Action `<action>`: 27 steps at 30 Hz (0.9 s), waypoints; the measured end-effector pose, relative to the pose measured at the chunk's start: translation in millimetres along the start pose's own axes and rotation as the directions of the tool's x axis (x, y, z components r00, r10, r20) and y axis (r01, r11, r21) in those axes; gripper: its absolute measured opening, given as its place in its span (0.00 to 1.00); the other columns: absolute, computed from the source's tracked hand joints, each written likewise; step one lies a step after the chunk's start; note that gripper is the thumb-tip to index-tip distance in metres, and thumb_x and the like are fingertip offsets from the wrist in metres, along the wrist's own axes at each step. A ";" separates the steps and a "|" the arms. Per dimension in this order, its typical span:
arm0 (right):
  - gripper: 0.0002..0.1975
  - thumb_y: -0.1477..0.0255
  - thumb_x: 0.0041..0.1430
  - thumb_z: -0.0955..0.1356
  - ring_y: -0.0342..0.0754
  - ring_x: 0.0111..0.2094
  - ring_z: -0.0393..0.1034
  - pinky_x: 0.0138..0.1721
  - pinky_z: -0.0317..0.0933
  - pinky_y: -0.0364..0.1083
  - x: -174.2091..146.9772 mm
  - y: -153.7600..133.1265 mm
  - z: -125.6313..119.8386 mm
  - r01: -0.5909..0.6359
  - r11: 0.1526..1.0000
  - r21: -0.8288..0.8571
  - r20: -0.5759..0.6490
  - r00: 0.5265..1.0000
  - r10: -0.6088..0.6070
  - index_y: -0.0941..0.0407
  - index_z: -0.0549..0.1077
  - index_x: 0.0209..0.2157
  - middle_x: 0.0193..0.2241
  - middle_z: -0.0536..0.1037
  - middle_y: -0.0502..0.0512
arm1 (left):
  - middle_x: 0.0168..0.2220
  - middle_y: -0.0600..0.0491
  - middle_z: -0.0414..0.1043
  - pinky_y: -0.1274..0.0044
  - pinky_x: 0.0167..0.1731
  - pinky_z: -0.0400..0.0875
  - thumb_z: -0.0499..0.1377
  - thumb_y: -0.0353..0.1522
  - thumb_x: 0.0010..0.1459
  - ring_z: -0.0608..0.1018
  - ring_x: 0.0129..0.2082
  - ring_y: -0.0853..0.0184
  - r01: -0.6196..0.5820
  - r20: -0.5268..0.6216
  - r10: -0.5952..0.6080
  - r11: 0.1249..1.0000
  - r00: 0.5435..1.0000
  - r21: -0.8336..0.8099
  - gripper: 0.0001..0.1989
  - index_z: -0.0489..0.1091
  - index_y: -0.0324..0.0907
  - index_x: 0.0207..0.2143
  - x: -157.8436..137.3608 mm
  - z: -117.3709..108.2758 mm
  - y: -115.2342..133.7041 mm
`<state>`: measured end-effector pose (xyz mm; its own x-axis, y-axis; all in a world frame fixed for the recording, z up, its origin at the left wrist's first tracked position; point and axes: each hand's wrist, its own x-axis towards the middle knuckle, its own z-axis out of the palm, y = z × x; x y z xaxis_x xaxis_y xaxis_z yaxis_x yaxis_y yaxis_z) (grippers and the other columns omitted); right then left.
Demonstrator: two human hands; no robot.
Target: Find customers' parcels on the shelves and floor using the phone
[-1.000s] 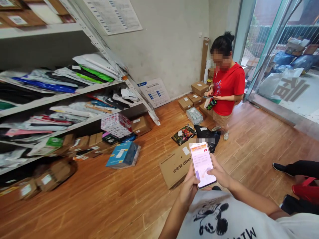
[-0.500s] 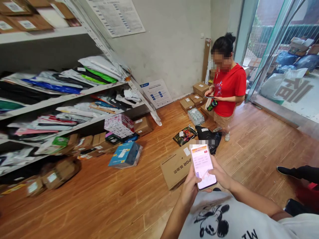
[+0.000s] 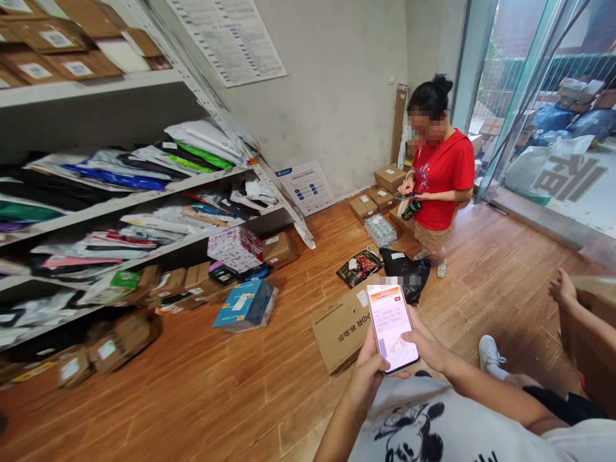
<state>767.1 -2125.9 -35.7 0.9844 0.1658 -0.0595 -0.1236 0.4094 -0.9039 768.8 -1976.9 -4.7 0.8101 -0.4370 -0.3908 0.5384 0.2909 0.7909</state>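
Observation:
A smartphone (image 3: 392,327) with a lit pink and white screen is held upright in front of my chest. My left hand (image 3: 369,366) wraps its lower left edge, the thumb lying over the bottom of the screen. On the other side my right hand (image 3: 426,343) grips the right edge, its thumb on the lower part of the screen. Fingers behind the phone are hidden. Beyond the phone lies a large brown cardboard box (image 3: 337,330) on the wooden floor, partly covered by phone and hand. A black plastic bag (image 3: 409,273) rests just past it.
White shelves (image 3: 158,192) of parcels stand at left. A blue box (image 3: 245,305) sits on the floor. A person in a red shirt (image 3: 443,173) stands ahead, holding a phone. At right, another person's hand (image 3: 563,289) is beside a carton (image 3: 591,327). A glass door (image 3: 529,128) is behind.
The view has shifted slightly. A person with a white shoe and a carton has come in at right, where a dark shoe was. Both my hands still hold the smartphone.

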 end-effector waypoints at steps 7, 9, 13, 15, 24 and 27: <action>0.26 0.67 0.50 0.66 0.51 0.42 0.72 0.44 0.64 0.50 0.5 -2.3 2.4 -0.013 1.000 0.021 0.041 0.999 0.012 0.54 0.64 0.53 0.44 0.78 0.54 | 0.57 0.48 0.72 0.71 0.35 0.79 0.56 0.25 0.36 0.74 0.50 0.52 -0.004 0.007 0.005 0.998 1.000 -0.068 0.55 0.47 0.49 0.70 -0.8 -10.0 -4.9; 0.27 0.67 0.51 0.66 0.52 0.44 0.72 0.45 0.64 0.51 0.5 -1.4 3.0 -0.012 1.000 0.023 0.055 0.998 0.011 0.54 0.64 0.54 0.45 0.77 0.54 | 0.56 0.48 0.73 0.72 0.35 0.79 0.56 0.24 0.36 0.74 0.49 0.52 0.002 0.009 -0.002 0.999 1.000 -0.054 0.56 0.45 0.49 0.71 -1.4 -10.4 -4.5; 0.25 0.67 0.51 0.66 0.54 0.44 0.71 0.47 0.65 0.53 0.9 1.4 3.1 -0.002 1.000 0.021 0.051 0.999 0.001 0.53 0.65 0.52 0.44 0.78 0.55 | 0.56 0.47 0.73 0.74 0.30 0.78 0.56 0.24 0.36 0.75 0.48 0.51 -0.001 0.013 0.002 0.999 1.000 -0.035 0.58 0.41 0.50 0.72 -2.1 -10.0 -1.7; 0.25 0.67 0.50 0.67 0.54 0.44 0.71 0.47 0.65 0.53 0.9 2.2 3.0 -0.005 1.000 0.018 0.042 0.999 0.005 0.53 0.65 0.52 0.44 0.78 0.55 | 0.57 0.48 0.72 0.75 0.28 0.77 0.56 0.24 0.36 0.75 0.48 0.51 0.004 0.019 -0.004 1.000 1.000 -0.023 0.58 0.40 0.51 0.72 -2.0 -9.5 -0.1; 0.25 0.67 0.50 0.66 0.52 0.42 0.73 0.44 0.67 0.51 -0.6 -1.9 3.9 -0.018 1.000 0.024 0.016 1.000 0.018 0.53 0.64 0.52 0.43 0.78 0.55 | 0.59 0.48 0.71 0.77 0.26 0.76 0.56 0.23 0.36 0.76 0.47 0.52 0.011 0.039 -0.010 1.000 0.999 -0.028 0.59 0.38 0.51 0.72 -0.7 -8.0 -0.8; 0.24 0.67 0.50 0.66 0.53 0.42 0.73 0.45 0.67 0.53 -0.8 -2.2 4.3 -0.018 0.999 0.027 0.010 1.000 0.017 0.52 0.66 0.51 0.42 0.79 0.55 | 0.60 0.48 0.70 0.77 0.25 0.76 0.56 0.23 0.37 0.76 0.47 0.52 0.012 0.043 -0.010 0.999 0.999 -0.033 0.58 0.39 0.51 0.72 0.1 -9.4 -2.0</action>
<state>766.1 -2123.1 -31.8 0.9807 0.1823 -0.0709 -0.1445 0.4307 -0.8909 770.0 -1969.5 -10.8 0.7938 -0.4763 -0.3781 0.5552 0.3138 0.7703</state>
